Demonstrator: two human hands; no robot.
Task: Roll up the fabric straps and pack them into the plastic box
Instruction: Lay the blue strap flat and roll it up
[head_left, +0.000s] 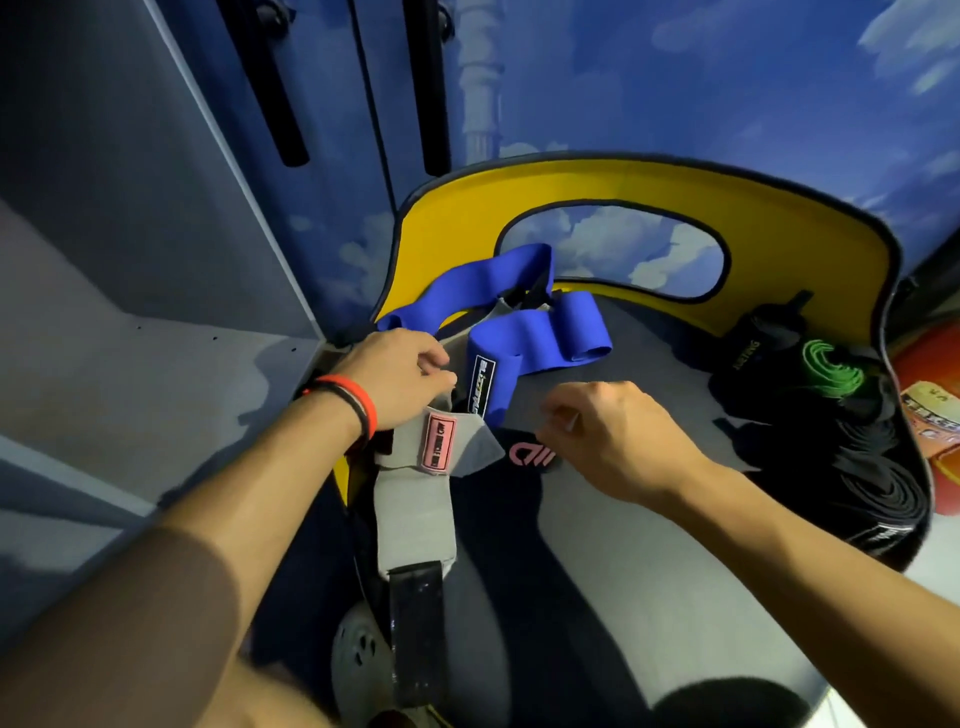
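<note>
A blue fabric strap (524, 332) with a black-and-white label lies in loose folds across a grey seat surface (649, 545). A grey strap (415, 499) with a pink label and a black end piece runs from the blue strap towards me. My left hand (400, 374) pinches the grey strap's upper end, right beside the blue strap's label. My right hand (602, 431) hovers to the right with fingers curled and pinched together; I cannot tell whether it holds anything. No plastic box is in view.
A yellow chair back (810, 254) with an oval opening curves behind the seat. Rolled black straps (872, 499) and a green roll (828, 371) sit at the seat's right. A grey cabinet (156, 291) stands left. An orange packet (930, 410) lies far right.
</note>
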